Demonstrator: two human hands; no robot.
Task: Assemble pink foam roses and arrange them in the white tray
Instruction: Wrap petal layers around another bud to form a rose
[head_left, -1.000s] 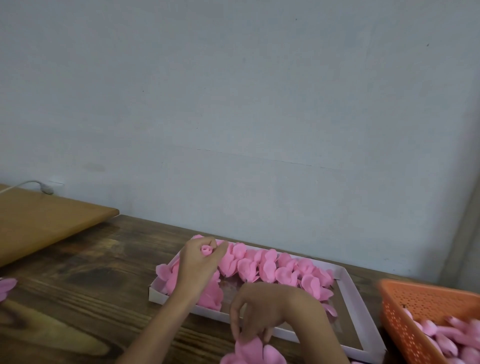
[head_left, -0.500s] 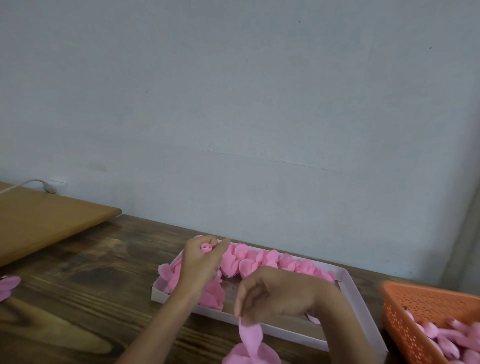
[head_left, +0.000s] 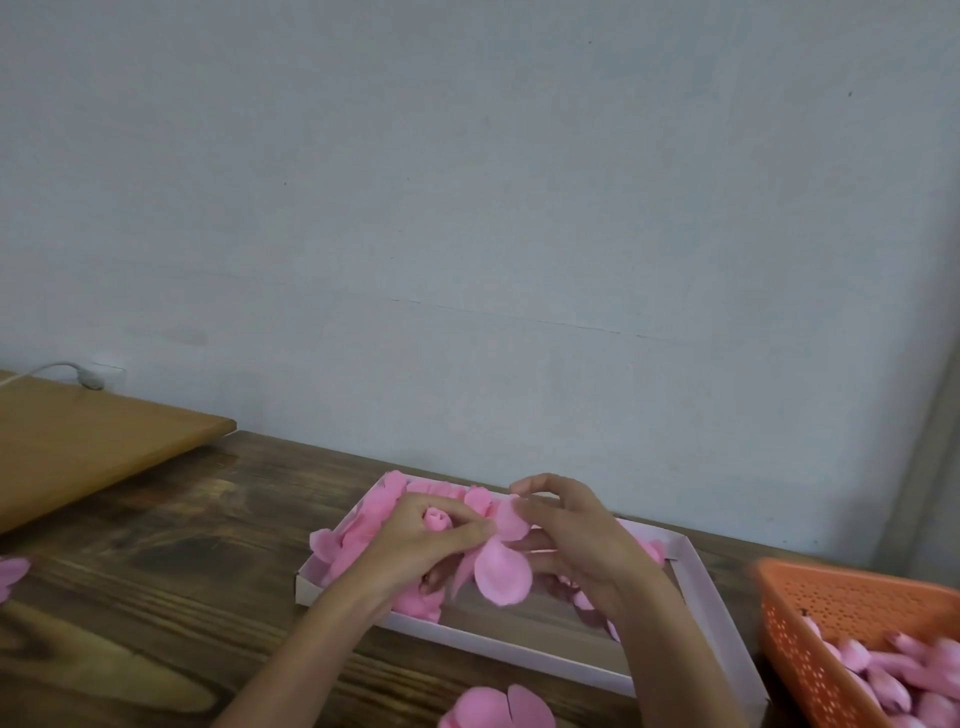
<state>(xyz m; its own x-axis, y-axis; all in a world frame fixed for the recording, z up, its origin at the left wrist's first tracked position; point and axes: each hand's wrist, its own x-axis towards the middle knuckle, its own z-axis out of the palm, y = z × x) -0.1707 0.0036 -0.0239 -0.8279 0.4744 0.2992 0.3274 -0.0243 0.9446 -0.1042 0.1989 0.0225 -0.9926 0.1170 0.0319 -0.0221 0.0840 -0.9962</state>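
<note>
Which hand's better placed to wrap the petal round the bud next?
Right, probably. The right hand pinches the petal beside the bud, while the left hand grips the bud over the white tray, so it is occupied.

soft even light | no glare | edges warped | basket (head_left: 852, 629) blurred

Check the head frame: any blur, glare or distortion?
Head view: soft even light, no glare. Orange basket at the right edge is motion-smeared. Left hand holding the rose bud and right hand pinching the petal look slightly soft.
</note>
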